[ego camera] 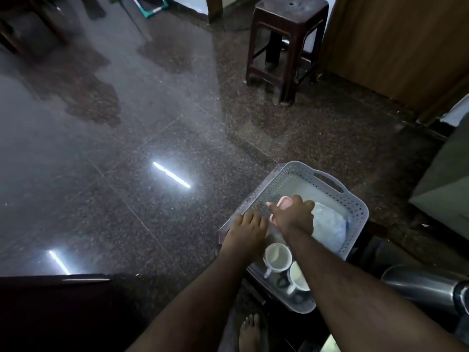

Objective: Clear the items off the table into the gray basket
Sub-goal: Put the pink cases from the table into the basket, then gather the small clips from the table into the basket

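Gripping a pink rectangular plastic box (278,206) in the right hand (294,214), long axis running away from the wearer, inside the perforated gray plastic basket (355,207), left hand (247,231) lying flat and empty on its rim.

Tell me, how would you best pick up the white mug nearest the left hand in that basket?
Judging by its pose, take the white mug by its handle, which juts toward the person at its lower left. It stands upright in the gray basket, close beside the second mug, so come from above, on the near side.

Gray basket (356,208) on dark stool (370,226)
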`<state>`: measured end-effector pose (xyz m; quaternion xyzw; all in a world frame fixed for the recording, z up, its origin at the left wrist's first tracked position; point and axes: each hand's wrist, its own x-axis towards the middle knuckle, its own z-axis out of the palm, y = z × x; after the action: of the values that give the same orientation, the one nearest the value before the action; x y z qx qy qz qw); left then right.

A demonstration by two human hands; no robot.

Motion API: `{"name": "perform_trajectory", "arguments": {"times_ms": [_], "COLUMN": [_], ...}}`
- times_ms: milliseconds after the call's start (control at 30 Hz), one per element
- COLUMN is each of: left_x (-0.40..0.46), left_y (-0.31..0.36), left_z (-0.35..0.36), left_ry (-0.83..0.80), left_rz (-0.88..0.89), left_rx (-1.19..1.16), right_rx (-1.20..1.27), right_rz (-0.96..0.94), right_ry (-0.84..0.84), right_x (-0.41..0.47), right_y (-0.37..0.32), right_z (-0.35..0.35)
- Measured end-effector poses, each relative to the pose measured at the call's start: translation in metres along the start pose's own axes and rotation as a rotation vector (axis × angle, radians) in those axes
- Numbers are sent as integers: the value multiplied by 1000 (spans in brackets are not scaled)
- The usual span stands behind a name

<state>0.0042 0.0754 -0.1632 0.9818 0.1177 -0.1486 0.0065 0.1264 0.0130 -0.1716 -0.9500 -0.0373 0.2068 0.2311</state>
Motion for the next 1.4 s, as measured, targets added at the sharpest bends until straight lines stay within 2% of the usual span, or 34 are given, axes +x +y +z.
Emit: {"name": "perform_trajectory", "arguments": {"times_ms": [167,400,567,633,767,900,1033,1167,1400], "left_x": [-3,-6,-4,-4,6,23,36,48,33], "left_y": [-3,-12,-13,-12,-6,24,86,171,353], "left_z": [9,6,2,-9,-58,-126,-186,-221,-244], "left_ry": [-22,-61,-121,-124,-65,27,149,275,412], "left_rz": [-29,47,46,40,10,71,223,389,612], "left_rx": [3,12,-22,-14,-33,-49,0,-3,-48], "right_rx": [38,87,-3,-94,-415,-530,-577,-456,-409], "right_rz": [-17,-66,-111,-107,-296,-356,-300,-245,119], "right_ry": [-50,-145,-320,-328,-142,81,271,454,625], "right_x": [3,8,15,12,2,-15,-37,-64,-140], "right_y": [2,-2,6,10,22,45,85,144,292], "right_z": [18,26,12,-9,-72,-144,-213,-275,-367]}}
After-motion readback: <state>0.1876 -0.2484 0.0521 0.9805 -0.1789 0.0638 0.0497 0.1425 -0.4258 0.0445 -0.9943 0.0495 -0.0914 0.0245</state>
